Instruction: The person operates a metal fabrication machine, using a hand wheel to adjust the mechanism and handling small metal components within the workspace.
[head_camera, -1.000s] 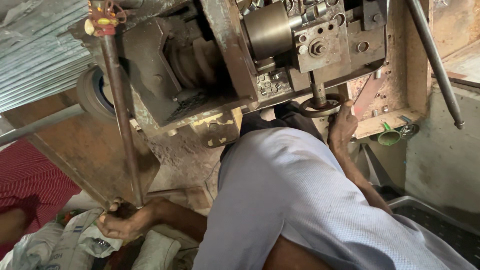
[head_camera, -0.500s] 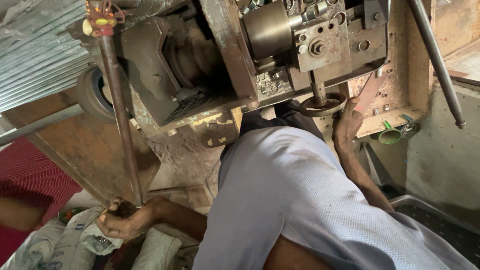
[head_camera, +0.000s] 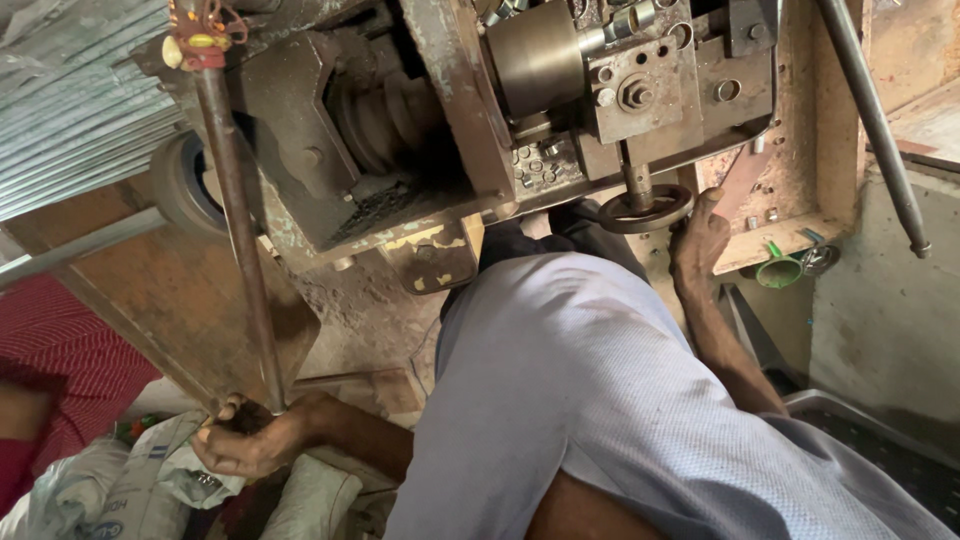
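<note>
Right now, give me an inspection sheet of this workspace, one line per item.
Surface: worn metal machine body, grimy.
Job's things: long rusty lever rod; small handwheel under the machine head.
Clutter: pale sacks; green funnel on a ledge.
Hands: left hand grips the rod's lower end; right hand touches the handwheel.
Cables: nothing seen.
Surroundings: corrugated sheet; red cloth; second bar.

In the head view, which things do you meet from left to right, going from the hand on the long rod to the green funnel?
Left hand, long rod, small handwheel, right hand, green funnel.
</note>
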